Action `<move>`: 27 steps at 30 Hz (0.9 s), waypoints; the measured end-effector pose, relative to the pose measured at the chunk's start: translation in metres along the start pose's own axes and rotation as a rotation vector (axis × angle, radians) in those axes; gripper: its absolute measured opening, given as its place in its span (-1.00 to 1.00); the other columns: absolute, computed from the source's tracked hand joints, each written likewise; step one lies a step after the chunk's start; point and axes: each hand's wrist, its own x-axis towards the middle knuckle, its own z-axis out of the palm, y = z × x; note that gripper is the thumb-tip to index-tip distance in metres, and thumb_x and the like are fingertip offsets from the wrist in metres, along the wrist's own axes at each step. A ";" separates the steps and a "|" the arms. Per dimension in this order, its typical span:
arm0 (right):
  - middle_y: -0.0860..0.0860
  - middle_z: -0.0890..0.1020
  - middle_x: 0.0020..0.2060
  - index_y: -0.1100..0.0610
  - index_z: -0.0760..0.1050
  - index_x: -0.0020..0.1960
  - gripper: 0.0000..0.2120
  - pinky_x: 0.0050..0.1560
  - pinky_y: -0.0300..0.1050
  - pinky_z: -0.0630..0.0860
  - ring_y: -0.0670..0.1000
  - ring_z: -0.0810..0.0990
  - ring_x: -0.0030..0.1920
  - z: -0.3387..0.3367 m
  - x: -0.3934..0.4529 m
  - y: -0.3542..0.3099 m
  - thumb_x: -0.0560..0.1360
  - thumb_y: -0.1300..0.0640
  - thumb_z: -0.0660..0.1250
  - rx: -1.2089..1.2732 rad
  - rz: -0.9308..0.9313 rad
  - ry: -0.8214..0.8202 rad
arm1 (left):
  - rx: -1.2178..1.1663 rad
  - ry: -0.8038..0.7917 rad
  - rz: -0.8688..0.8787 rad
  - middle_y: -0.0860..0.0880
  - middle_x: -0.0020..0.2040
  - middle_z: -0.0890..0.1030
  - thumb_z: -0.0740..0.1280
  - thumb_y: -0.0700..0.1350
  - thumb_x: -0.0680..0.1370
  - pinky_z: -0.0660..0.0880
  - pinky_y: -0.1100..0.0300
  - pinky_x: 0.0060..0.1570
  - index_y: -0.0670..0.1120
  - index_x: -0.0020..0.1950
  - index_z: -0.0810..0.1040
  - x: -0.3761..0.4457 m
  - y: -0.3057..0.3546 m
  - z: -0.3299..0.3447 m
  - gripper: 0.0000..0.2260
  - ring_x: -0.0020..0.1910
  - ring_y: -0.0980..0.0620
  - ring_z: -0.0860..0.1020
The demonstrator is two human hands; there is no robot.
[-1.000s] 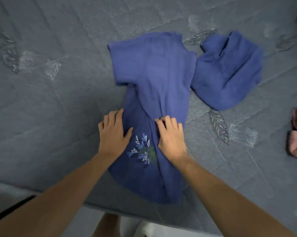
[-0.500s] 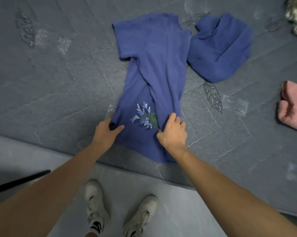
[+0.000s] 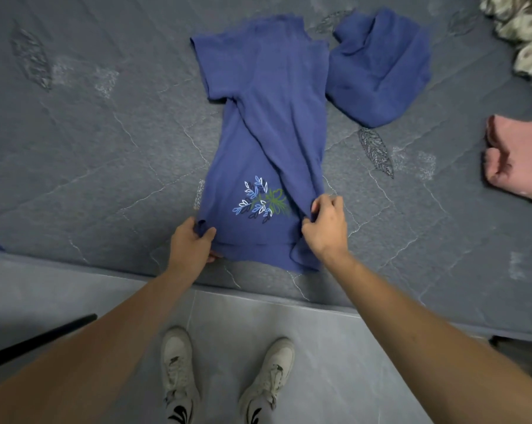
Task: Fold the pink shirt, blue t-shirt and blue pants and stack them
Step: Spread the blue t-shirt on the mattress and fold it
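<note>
Arms reach forward from the near edge of the view, both bare and nearly straight, converging on the blue t-shirt [image 3: 264,123] that lies lengthwise on the grey quilted mattress [image 3: 90,142]. Your left hand [image 3: 190,244] is at the shirt's near left corner, knuckles up, fingers curled under the hem and thumb on top, so it grips the cloth there. Your right hand [image 3: 326,229] is at the near right side, wrist slightly cocked, with fingers and thumb pinching a fold of fabric that runs diagonally up the shirt's right half. A leaf print [image 3: 260,200] sits between your two hands, just beyond them. The shirt's far end, with one sleeve out to the left, touches the blue pants [image 3: 381,65], which lie bunched at the far right of it. The pink shirt [image 3: 517,160] rests well apart at the right edge, partly cut off by the view. Your white shoes [image 3: 228,374] stand on the tiled floor [image 3: 320,347] below the mattress edge.
</note>
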 end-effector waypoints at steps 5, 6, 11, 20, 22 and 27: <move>0.22 0.64 0.01 0.15 0.43 0.12 -0.78 -0.03 0.09 0.39 0.33 0.58 0.05 -0.002 0.003 0.006 0.51 0.31 0.26 0.016 0.105 0.047 | 0.450 0.236 0.280 -0.13 0.04 0.59 0.39 -0.14 0.51 0.54 -0.11 0.01 -0.02 0.06 0.38 0.001 0.001 -0.007 -0.77 -0.01 -0.17 0.59; 0.25 0.64 -0.01 0.16 0.41 0.14 -0.78 -0.05 0.10 0.38 0.35 0.58 0.04 -0.004 0.004 0.009 0.51 0.33 0.23 0.023 0.114 0.082 | 0.587 0.264 0.416 -0.14 0.12 0.51 0.45 -0.11 0.45 0.50 -0.11 0.03 -0.05 0.13 0.39 0.000 0.005 -0.005 -0.66 0.08 -0.20 0.50; 0.13 0.52 -0.15 0.17 0.36 0.07 -0.82 -0.12 0.00 0.27 0.32 0.55 -0.03 -0.024 0.016 0.039 0.51 0.37 0.21 0.027 0.171 0.166 | 1.061 0.007 0.660 -0.09 0.29 0.35 0.59 0.19 0.24 0.42 -0.07 0.05 0.07 0.23 0.48 0.009 0.003 0.004 -0.37 0.22 -0.16 0.36; -0.02 0.31 0.13 0.02 0.32 0.12 -0.49 0.12 0.02 0.48 0.13 0.48 0.09 -0.029 0.005 0.079 0.32 0.23 0.52 -0.059 -0.162 -0.117 | 1.053 0.082 0.816 -0.08 0.11 0.43 0.48 -0.19 0.41 0.37 -0.05 -0.12 -0.03 -0.03 0.53 0.014 -0.008 0.000 -0.79 0.06 -0.16 0.42; -0.06 0.29 0.13 -0.01 0.33 0.10 -0.51 0.08 0.03 0.50 0.10 0.48 0.06 -0.028 0.000 0.081 0.32 0.28 0.49 -0.080 -0.183 -0.139 | 1.061 0.092 0.828 -0.06 0.02 0.45 0.46 -0.19 0.43 0.36 -0.05 -0.15 -0.05 -0.03 0.52 0.015 -0.010 -0.007 -0.81 0.01 -0.15 0.42; -0.01 0.40 0.03 0.08 0.40 0.03 -0.64 -0.08 0.12 0.50 0.17 0.50 -0.11 -0.036 -0.005 0.084 0.33 0.43 0.25 -0.061 -0.178 0.026 | 1.020 0.030 0.868 -0.06 -0.06 0.53 0.27 -0.18 0.53 0.43 -0.06 -0.17 -0.06 -0.01 0.47 0.023 -0.012 -0.028 -0.93 -0.08 -0.20 0.48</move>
